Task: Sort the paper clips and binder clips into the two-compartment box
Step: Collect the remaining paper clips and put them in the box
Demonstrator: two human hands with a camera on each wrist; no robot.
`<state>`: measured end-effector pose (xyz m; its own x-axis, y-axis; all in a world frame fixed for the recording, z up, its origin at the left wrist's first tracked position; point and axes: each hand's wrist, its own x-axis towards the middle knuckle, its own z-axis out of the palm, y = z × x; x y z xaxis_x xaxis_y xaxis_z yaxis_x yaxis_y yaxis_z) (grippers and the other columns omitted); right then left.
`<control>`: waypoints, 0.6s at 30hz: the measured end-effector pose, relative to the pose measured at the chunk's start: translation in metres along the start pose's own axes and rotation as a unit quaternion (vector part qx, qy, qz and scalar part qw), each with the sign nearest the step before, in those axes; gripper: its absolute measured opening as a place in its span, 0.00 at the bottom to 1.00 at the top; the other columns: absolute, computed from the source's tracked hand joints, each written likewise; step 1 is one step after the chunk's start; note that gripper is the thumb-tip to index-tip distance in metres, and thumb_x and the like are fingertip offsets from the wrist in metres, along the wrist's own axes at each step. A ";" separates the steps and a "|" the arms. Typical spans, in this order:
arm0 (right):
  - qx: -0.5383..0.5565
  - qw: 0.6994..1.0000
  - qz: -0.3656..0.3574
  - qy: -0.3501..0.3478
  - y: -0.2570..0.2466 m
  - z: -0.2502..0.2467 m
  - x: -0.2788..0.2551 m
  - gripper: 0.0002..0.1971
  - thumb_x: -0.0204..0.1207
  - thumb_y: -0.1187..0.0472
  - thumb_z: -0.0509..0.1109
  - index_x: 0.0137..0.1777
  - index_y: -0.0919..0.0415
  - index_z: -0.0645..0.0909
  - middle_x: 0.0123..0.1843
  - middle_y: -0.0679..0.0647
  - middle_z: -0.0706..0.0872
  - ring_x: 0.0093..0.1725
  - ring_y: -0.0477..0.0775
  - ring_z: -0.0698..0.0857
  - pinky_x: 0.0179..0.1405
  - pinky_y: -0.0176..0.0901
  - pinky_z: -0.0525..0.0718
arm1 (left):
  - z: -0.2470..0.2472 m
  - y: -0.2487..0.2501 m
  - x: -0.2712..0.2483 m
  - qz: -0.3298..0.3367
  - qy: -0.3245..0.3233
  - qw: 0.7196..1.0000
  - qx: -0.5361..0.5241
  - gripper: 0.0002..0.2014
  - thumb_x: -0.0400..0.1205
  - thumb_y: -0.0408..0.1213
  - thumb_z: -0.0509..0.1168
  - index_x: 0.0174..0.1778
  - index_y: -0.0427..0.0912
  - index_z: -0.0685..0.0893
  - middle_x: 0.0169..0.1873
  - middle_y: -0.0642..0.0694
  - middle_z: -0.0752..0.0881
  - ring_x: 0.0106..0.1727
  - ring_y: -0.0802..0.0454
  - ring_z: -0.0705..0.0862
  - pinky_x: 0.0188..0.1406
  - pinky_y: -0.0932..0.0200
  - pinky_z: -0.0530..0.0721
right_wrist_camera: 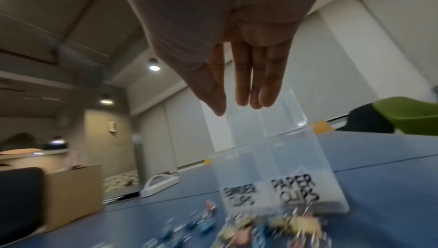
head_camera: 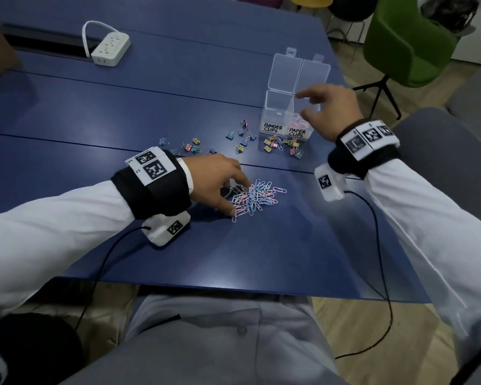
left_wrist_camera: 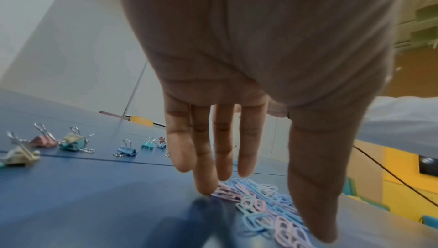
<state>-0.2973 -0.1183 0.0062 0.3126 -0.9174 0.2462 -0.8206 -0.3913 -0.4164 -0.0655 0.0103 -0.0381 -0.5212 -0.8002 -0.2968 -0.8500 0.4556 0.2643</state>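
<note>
blue table (head_camera: 122, 107), clips (head_camera: 254, 197), box (head_camera: 286, 120), power strip (head_camera: 110, 48)

The head view looks down over the table (head_camera: 150, 112). Each wrist view looks low along the fingers; the right one, blurred, seems to share the box (right_wrist_camera: 279, 167).

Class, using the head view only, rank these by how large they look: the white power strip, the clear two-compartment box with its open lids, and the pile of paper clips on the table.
1. Box
2. Pile of paper clips
3. Power strip, though it lies farther away, so its rank is unsure.
</note>
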 end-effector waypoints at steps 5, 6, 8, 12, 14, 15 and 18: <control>-0.002 0.992 0.000 -0.130 -0.003 0.013 -0.057 0.13 0.72 0.63 0.75 0.56 0.53 0.89 0.46 0.51 0.89 0.46 0.47 0.85 0.43 0.20 0.73 | 0.004 0.003 -0.002 0.004 -0.007 1.000 0.014 0.33 0.69 0.61 0.74 0.69 0.55 0.78 0.61 0.52 0.80 0.54 0.54 0.82 0.55 0.54 0.82; -0.020 0.988 0.014 -0.152 0.001 0.021 -0.062 0.13 0.72 0.62 0.75 0.57 0.52 0.88 0.48 0.52 0.90 0.45 0.47 0.84 0.44 0.21 0.72 | 0.002 0.004 0.001 0.007 -0.004 1.000 0.018 0.33 0.69 0.61 0.73 0.69 0.55 0.79 0.61 0.51 0.80 0.52 0.55 0.82 0.55 0.55 0.82; -0.052 0.982 0.043 -0.179 0.009 0.034 -0.063 0.15 0.75 0.59 0.71 0.61 0.50 0.86 0.54 0.55 0.90 0.50 0.51 0.86 0.52 0.28 0.74 | -0.002 0.006 0.011 0.009 0.007 1.000 0.009 0.31 0.71 0.61 0.72 0.69 0.53 0.80 0.59 0.50 0.81 0.47 0.57 0.81 0.56 0.54 0.83; -0.094 0.975 0.074 -0.187 0.007 0.049 -0.048 0.20 0.80 0.59 0.62 0.71 0.45 0.80 0.68 0.59 0.84 0.64 0.62 0.83 0.64 0.43 0.78 | -0.009 0.008 0.036 -0.006 0.026 0.999 0.030 0.28 0.75 0.60 0.68 0.69 0.50 0.80 0.59 0.47 0.82 0.47 0.54 0.81 0.57 0.52 0.83; -0.130 0.969 0.063 -0.200 0.003 0.054 -0.039 0.24 0.80 0.62 0.60 0.75 0.46 0.76 0.73 0.61 0.79 0.69 0.65 0.79 0.67 0.47 0.77 | -0.013 0.007 0.050 -0.025 0.037 0.997 0.066 0.27 0.78 0.57 0.66 0.70 0.48 0.79 0.60 0.44 0.82 0.53 0.48 0.82 0.55 0.53 0.80; -0.150 0.965 0.057 -0.208 0.000 0.056 -0.036 0.25 0.80 0.63 0.59 0.76 0.47 0.74 0.74 0.62 0.78 0.70 0.66 0.78 0.67 0.48 0.77 | -0.015 0.006 0.057 -0.036 0.047 0.995 0.082 0.27 0.79 0.55 0.66 0.71 0.47 0.78 0.62 0.43 0.81 0.57 0.45 0.82 0.54 0.53 0.79; -0.183 0.957 0.043 -0.220 -0.002 0.058 -0.034 0.23 0.79 0.63 0.59 0.74 0.51 0.76 0.70 0.65 0.80 0.67 0.68 0.79 0.64 0.51 0.78 | -0.022 0.005 0.074 -0.068 0.083 0.989 0.105 0.25 0.80 0.51 0.64 0.73 0.48 0.76 0.65 0.41 0.77 0.66 0.41 0.78 0.56 0.51 0.78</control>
<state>-0.2788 -0.0900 -0.0517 0.3418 -0.9179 -0.2014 -0.9397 -0.3358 -0.0645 -0.1071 -0.0555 -0.0381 -0.3956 -0.9049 -0.1568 -0.9178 0.3959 0.0309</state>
